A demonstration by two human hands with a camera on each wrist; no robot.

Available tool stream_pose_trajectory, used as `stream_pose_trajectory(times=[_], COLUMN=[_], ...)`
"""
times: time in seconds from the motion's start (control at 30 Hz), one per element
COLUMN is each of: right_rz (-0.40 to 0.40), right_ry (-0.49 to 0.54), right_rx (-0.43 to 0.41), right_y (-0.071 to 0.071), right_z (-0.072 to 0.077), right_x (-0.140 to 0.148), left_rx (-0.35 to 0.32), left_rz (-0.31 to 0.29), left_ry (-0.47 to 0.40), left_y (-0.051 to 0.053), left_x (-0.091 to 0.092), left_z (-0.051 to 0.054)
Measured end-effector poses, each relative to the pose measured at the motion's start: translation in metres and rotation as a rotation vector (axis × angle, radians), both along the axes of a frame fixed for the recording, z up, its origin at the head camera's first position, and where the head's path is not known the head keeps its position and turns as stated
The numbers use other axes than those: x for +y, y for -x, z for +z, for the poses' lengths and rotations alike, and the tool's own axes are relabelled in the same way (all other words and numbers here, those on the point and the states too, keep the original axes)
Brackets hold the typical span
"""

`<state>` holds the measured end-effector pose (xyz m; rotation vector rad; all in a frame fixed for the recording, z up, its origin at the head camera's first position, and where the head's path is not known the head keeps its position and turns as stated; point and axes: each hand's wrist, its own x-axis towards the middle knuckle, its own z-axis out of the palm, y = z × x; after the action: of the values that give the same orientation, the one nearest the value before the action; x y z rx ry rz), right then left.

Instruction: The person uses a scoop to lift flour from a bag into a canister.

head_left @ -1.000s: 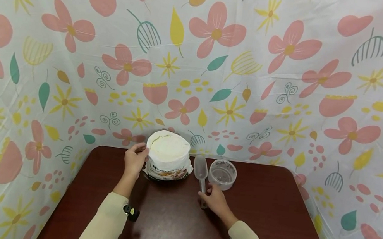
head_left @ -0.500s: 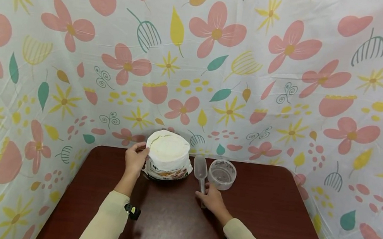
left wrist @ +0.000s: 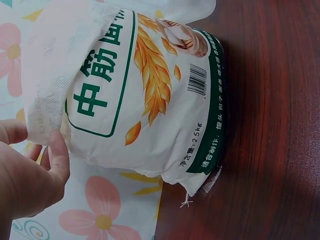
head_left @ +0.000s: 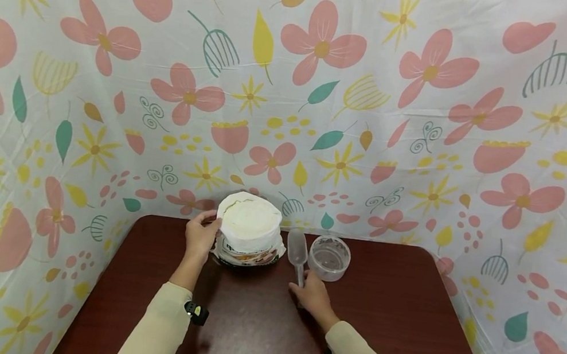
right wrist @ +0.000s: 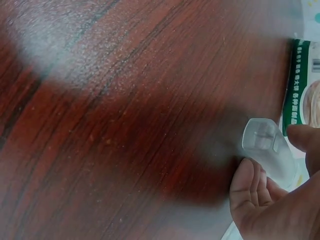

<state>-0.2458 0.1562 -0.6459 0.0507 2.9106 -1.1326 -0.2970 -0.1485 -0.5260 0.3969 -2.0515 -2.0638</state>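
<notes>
The right hand (head_left: 316, 297) had just shifted in around the plastic scoop (head_left: 297, 246) beside the flour bag (head_left: 250, 222), probably nearing a grasp, its grip unclear, while the left hand (head_left: 200, 238) still pinched the flour bag.

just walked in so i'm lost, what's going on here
A person's left hand pinches the folded top of a white bag printed with wheat. The right hand is at the handle of a clear scoop, thumb and fingers on either side. A clear round container stands beside the scoop on the table.
</notes>
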Motion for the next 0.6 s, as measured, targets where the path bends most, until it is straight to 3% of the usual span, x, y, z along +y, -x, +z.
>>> stream_pose_trajectory(times=[0.6], right_rz=[-0.025], right_ry=[-0.019], right_rx=[-0.005], right_y=[0.0018], right_z=[-0.0031], right_x=[0.0008], left_rx=[0.0], left_rz=[-0.02], left_ry=[-0.005], left_y=[0.0018], left_x=[-0.0014], left_z=[-0.0011])
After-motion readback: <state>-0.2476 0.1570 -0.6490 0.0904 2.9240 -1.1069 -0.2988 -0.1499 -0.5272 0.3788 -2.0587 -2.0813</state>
